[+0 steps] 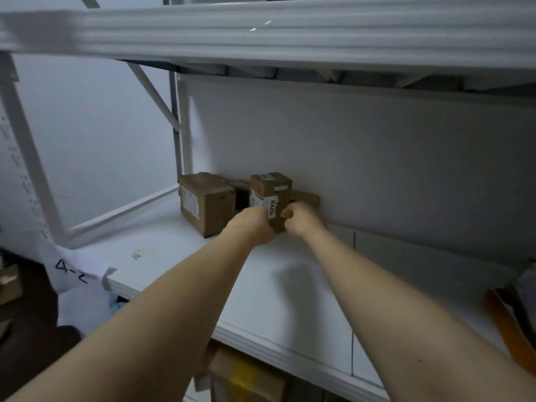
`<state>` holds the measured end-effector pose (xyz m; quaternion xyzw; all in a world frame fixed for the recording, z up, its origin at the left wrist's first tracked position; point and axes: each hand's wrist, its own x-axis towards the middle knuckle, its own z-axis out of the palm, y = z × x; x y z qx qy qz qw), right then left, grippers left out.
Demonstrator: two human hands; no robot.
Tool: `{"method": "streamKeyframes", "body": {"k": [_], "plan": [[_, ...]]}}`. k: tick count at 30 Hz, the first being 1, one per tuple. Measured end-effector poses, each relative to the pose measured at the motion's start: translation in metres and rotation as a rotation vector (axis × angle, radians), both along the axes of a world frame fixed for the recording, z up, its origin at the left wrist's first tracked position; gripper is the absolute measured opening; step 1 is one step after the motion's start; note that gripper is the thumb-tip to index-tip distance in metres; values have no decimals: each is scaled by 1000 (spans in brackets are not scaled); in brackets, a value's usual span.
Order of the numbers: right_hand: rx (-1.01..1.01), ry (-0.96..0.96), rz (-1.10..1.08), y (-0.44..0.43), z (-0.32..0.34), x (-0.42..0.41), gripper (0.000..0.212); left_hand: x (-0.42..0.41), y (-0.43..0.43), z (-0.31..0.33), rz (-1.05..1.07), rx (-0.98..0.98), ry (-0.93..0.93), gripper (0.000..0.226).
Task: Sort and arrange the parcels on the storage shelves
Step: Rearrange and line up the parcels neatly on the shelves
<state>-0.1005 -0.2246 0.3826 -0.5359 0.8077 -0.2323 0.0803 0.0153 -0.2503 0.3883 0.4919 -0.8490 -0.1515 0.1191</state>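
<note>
Here the left hand [255, 224] and the right hand [301, 220] meet on one tall parcel [271, 190], a brown carton standing upright near the back of the white shelf [290, 285]. The left hand's fingers curl round its lower left corner, and the right hand's curled fingers press against its lower right edge, so both hands grip it from opposite sides. The hands cover the parcel's base, so it cannot be told whether it rests on the board or is held just above it. A white label [272, 208] on its front reads "BAHA", its lower end hidden by the left hand; the smaller stickers on top are too blurred to read. Three brown parcels can be counted on this shelf: the tall one, a larger parcel [206, 203] just beside it to the left, and a low parcel [307, 198] behind the right hand, mostly hidden. The dark gap between the larger and the tall one is hard to make out. All stand against the grey back panel [377, 155]. A paper tag [71, 271] marked "4-2" hangs at the shelf's left corner. Below the shelf, one box with yellow tape [246, 378] is partly visible, and an orange and black object [507, 323] is cut off at the right.
</note>
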Motion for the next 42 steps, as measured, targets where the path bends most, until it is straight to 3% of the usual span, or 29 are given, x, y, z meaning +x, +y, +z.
{"method": "streamKeyframes", "body": {"k": [9, 13, 16, 24, 31, 33, 36, 39, 42], "plan": [[-17, 154, 23, -103, 6, -7, 39, -2, -104, -4, 20, 88, 82, 23], [-39, 157, 97, -145, -2, -10, 49, -6, -142, -3, -48, 34, 78, 25], [-113, 146, 1, -159, 1, -11, 52, -14, -168, -3, -106, -12, 94, 33], [54, -102, -303, -194, 11, -33, 115, -37, -224, 0, -240, -33, 22, 46], [62, -213, -365, -209, 5, -42, 122, -47, -256, -7, -271, 44, 56, 53], [25, -260, -411, -200, -1, -44, 127, -45, -255, -8, -297, 46, 89, 54], [-103, -389, -456, -178, -8, -46, 117, -38, -245, -11, -389, 54, 142, 46], [-222, -550, -497, -157, -10, -46, 111, -35, -236, -17, -433, 149, 181, 66], [-299, -695, -535, -122, -10, -37, 89, -31, -217, -29, -478, 156, 42, 118]]}}
